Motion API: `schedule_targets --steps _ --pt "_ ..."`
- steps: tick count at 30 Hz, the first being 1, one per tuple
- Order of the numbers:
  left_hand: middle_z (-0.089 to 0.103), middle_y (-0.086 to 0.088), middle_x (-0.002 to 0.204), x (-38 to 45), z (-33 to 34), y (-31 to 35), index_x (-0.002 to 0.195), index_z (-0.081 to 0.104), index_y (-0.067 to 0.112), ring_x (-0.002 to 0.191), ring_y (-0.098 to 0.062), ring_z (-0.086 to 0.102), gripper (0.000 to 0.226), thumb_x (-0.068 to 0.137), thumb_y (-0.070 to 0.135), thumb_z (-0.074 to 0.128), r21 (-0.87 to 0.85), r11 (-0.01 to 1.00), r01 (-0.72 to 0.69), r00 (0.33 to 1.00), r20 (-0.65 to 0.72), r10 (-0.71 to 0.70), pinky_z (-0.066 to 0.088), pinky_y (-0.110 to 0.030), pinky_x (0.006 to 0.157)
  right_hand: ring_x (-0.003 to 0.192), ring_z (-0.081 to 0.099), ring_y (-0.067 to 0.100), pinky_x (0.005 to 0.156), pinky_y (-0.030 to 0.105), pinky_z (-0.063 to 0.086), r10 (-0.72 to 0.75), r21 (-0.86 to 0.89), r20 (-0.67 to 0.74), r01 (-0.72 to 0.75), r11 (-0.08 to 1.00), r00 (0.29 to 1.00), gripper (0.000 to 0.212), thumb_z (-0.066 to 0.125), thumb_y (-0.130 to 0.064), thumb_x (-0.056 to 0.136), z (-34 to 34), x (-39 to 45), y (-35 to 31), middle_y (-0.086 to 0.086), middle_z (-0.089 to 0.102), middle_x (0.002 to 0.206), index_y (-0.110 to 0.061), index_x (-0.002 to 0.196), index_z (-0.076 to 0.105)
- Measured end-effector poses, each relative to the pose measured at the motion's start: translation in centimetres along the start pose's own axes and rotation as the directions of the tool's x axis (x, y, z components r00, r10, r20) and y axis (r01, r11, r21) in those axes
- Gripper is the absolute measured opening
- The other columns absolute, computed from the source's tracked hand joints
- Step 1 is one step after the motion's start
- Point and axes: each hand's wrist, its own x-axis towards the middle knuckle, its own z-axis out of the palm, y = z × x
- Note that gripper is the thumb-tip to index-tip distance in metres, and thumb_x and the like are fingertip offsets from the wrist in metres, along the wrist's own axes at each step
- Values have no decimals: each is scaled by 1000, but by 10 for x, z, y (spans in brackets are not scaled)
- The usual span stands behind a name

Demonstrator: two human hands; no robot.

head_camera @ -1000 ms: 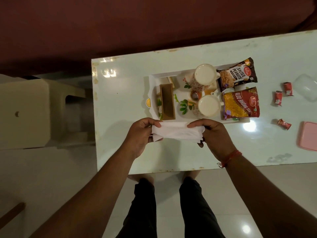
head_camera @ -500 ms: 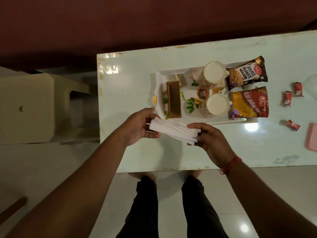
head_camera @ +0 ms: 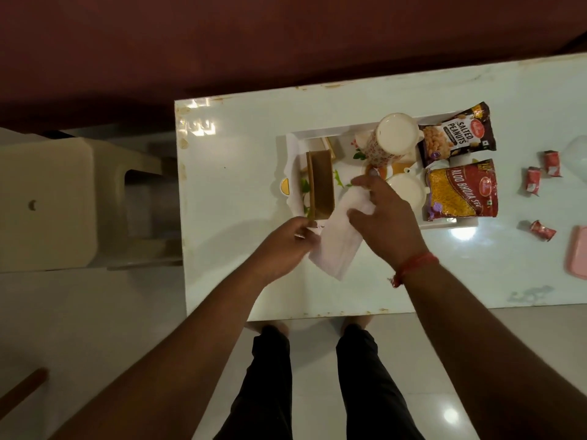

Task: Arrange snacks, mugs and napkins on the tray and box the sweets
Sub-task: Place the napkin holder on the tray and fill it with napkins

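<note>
A stack of white napkins (head_camera: 336,239) is held upright on end at the tray's near edge. My left hand (head_camera: 286,246) grips its lower left side and my right hand (head_camera: 386,217) pinches its top. The white tray (head_camera: 317,133) holds a brown wooden napkin holder (head_camera: 322,182), two white mugs, one at the back (head_camera: 395,134) and one nearer (head_camera: 408,193) that is partly hidden by my right hand, a salted peanuts packet (head_camera: 457,134) and an aloo bhujia packet (head_camera: 462,190). Several red wrapped sweets (head_camera: 533,181) lie on the table to the right.
The pale table (head_camera: 232,160) ends at a near edge by my legs. A pink lid (head_camera: 576,252) and a clear box (head_camera: 578,150) sit at the right edge of view. A beige plastic stool (head_camera: 47,201) stands left of the table.
The napkins have turned from lying flat across both hands to standing on end, and my right hand has moved forward over the tray, next to the wooden holder.
</note>
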Motion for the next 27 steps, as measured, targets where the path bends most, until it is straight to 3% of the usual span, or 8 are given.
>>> schedule_targets --steps 2,5,8,12,15,18,22,27 --pt "65 9 120 8 -1 8 122 59 30 113 -11 61 26 97 31 54 -82 995 -59 998 -1 59 48 -34 101 104 58 20 77 19 38 -89 -135 103 103 985 991 56 66 -10 84 -2 9 -12 5 62 117 -23 136 48" --pt "67 3 123 17 -3 21 125 59 23 115 -15 63 27 99 22 55 -349 935 -61 992 82 95 52 -36 99 98 57 18 76 23 39 -134 -177 196 169 970 972 63 67 -11 84 -1 17 -26 4 60 111 -22 141 42" --pt "71 0 110 24 -4 31 123 61 15 104 -19 68 26 97 12 57 -542 840 -26 992 91 89 58 -39 87 93 56 13 69 17 40 -139 -30 62 141 990 988 65 70 -18 84 4 15 -32 -11 54 98 -20 140 39" --pt "69 -12 116 36 -5 40 120 61 9 107 -29 66 24 96 9 58 -713 701 -15 1000 1 23 58 -43 86 91 58 7 65 5 43 -9 150 -41 16 989 999 65 77 -28 81 18 -2 -18 -7 57 108 -17 134 40" --pt "68 -13 115 41 -6 46 118 60 6 106 -29 67 22 96 8 57 -748 662 -49 999 -33 37 59 -40 81 87 65 19 68 25 54 77 152 -80 -64 986 994 43 70 -18 84 32 -16 -2 -3 61 101 -15 122 49" --pt "67 -8 115 45 -11 53 119 58 8 107 -26 66 26 93 4 60 -701 707 -98 995 -87 51 60 -37 79 84 61 20 73 34 53 59 58 -190 -49 997 980 21 63 -16 89 36 -20 2 -1 60 96 -14 109 57" --pt "61 3 107 53 -23 67 120 53 23 101 -18 65 29 93 29 62 -291 931 -219 914 -395 91 60 -36 84 87 57 17 76 31 51 -62 -61 -299 46 997 952 17 62 -12 90 43 -15 -1 5 60 102 -11 106 57" --pt "62 1 96 59 -28 90 133 41 31 92 -22 67 60 85 65 55 56 974 -221 916 -331 227 62 -40 74 94 59 24 78 32 50 -115 -169 -259 72 983 959 25 60 -4 87 62 9 -7 9 59 110 -8 112 58"
